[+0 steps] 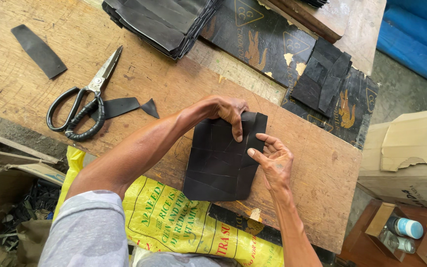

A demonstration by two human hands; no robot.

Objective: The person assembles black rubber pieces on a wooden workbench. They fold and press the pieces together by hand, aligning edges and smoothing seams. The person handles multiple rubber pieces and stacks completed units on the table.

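Note:
A flat patch of overlapping black rubber strips (218,163) lies on the wooden workbench (164,84) in front of me. My left hand (229,111) presses down on its top edge, with one finger laid along a strip. My right hand (273,159) pinches the patch's right edge between thumb and fingers. Both forearms reach in from the bottom of the view.
Black-handled scissors (82,106) lie at the left beside cut black scraps (124,106) and a loose strip (38,50). A stack of black sheets (161,22) sits at the top and a pile of black pieces (322,76) at the right. A yellow sack (184,225) hangs below, a cardboard box (411,158) at the right.

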